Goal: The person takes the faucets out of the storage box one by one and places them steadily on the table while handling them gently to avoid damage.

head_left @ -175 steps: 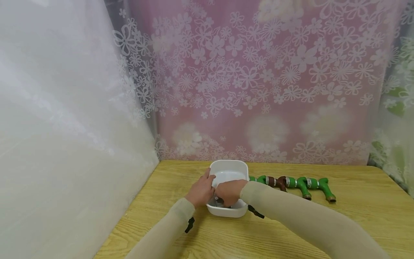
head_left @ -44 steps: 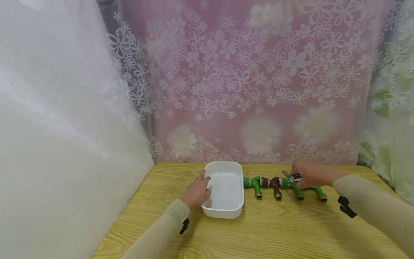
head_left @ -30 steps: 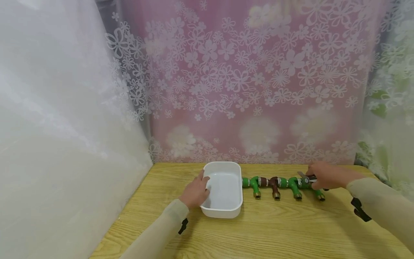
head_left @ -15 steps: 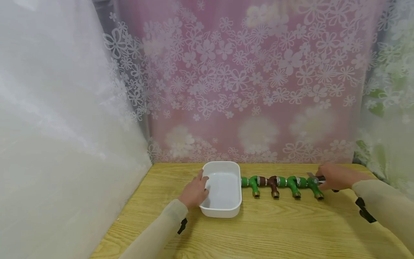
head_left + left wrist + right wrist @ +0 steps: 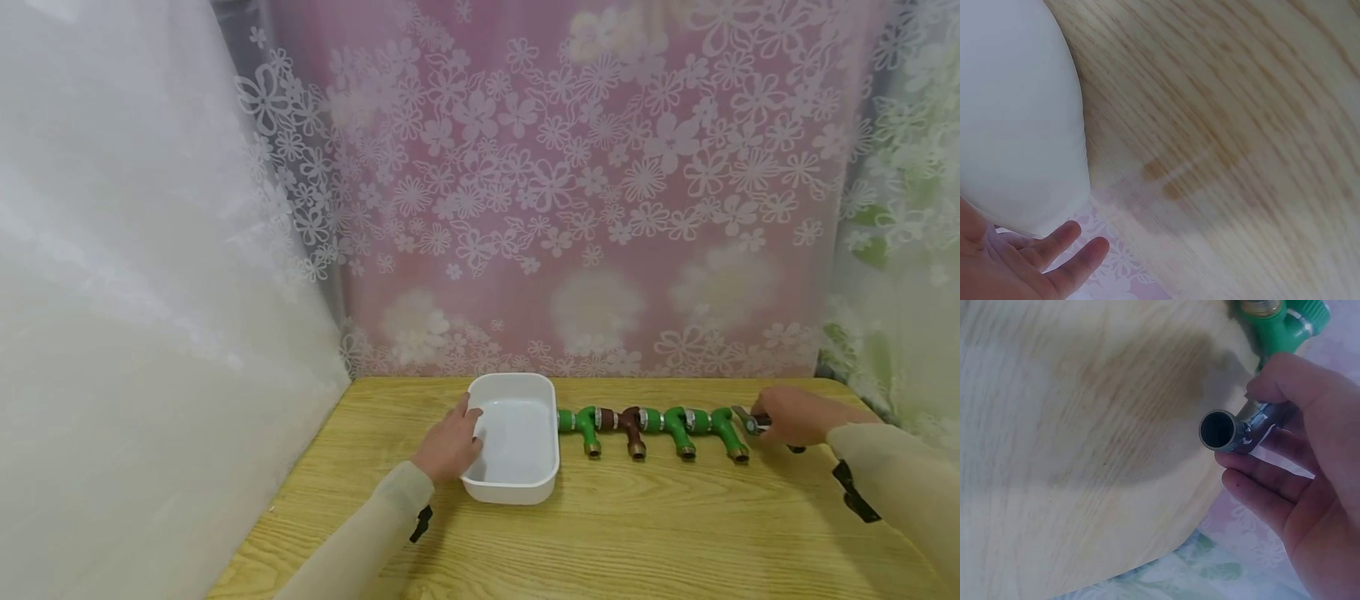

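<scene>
A white plastic bin (image 5: 513, 493) stands left of a row of taps. My left hand (image 5: 447, 446) rests over its left rim, a finger and thumb reaching inside; in the left wrist view its other fingers (image 5: 1075, 267) lie loosely outside the wall. My right hand (image 5: 798, 414) pinches a metallic and dark tap (image 5: 1238, 428) between thumb and fingers, its round open outlet facing the right wrist camera. This tap is just right of the last green tap (image 5: 729, 433). Whether it touches the table cannot be told.
Between bin and right hand runs a line of green taps (image 5: 681, 433) and one brown tap (image 5: 633, 429), outlets facing me. They lie on a wood-grain table (image 5: 637, 533). A pink floral curtain (image 5: 570, 208) hangs behind; a white sheet (image 5: 135, 333) hangs at left.
My right hand has come out of the bin with the metallic tap, then moved rightward along the row to beyond its right end. My left hand has stayed on the bin's left rim.
</scene>
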Available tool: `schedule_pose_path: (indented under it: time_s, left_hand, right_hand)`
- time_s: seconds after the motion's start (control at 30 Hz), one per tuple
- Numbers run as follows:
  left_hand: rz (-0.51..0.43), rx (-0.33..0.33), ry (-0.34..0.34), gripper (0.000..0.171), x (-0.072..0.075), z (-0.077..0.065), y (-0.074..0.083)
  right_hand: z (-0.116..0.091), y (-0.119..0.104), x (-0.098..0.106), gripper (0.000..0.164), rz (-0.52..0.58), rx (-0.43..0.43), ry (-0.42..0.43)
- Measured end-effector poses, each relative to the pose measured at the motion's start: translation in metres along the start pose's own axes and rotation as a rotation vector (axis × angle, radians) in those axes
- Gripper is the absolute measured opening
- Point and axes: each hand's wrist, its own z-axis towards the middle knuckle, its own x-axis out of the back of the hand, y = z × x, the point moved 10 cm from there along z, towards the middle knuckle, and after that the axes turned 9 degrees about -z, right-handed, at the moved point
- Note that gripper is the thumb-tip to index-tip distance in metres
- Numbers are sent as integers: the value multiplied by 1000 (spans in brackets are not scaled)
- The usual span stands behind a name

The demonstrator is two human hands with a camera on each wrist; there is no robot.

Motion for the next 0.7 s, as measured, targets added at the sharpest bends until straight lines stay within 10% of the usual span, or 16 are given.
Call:
schedule_pose_path:
  time_s: [0.7]
  left_hand:
    - [-7,20,-12,49,-1,-1,0]
  right_hand:
    - [5,9,-25,5,7,-27,-51]
